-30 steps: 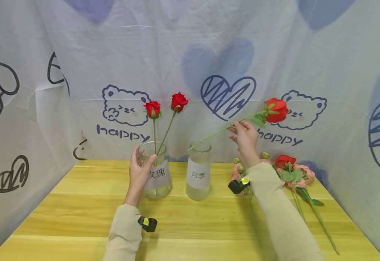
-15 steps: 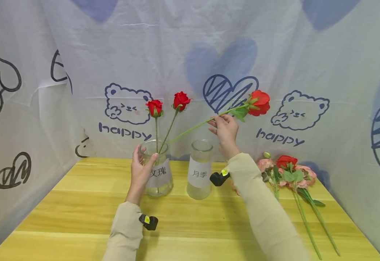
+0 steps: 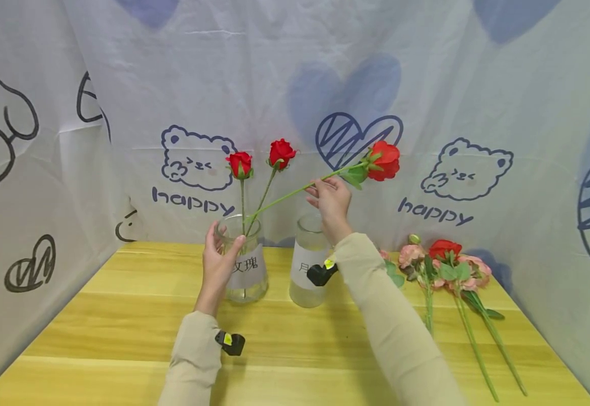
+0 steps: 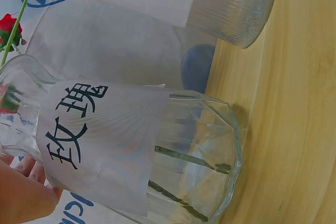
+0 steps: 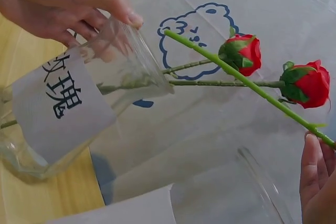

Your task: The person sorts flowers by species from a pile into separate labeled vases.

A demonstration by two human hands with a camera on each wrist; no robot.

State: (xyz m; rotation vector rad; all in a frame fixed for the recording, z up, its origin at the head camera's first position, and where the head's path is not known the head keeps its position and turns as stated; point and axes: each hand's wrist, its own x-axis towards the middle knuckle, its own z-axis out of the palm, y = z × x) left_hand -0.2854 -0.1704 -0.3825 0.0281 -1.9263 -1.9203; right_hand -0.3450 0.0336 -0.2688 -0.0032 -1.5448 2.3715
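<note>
"Over the mouth of the wide vase, whose lower stem end is that?"

"It belongs to the red flower. The right hand, up and to the right of the vase, pinches it about mid-stem. The left hand grips the vase just under its rim, thumb in front, fingers behind."

"How would the flower handle?"

"It looks artificial, so probably light, with a smooth, fairly stiff stem. Its large bloom likely makes it top-heavy and apt to swivel; a pinch nearer the bloom should steady it without crushing petals."

"And the vase?"

"Glass, so presumably heavier, slick and breakable; the upper part suits a firm, wrapping hold. The two roses standing in it seem slender too. Whether the flower's stem touches theirs, nobody can tell."
</note>
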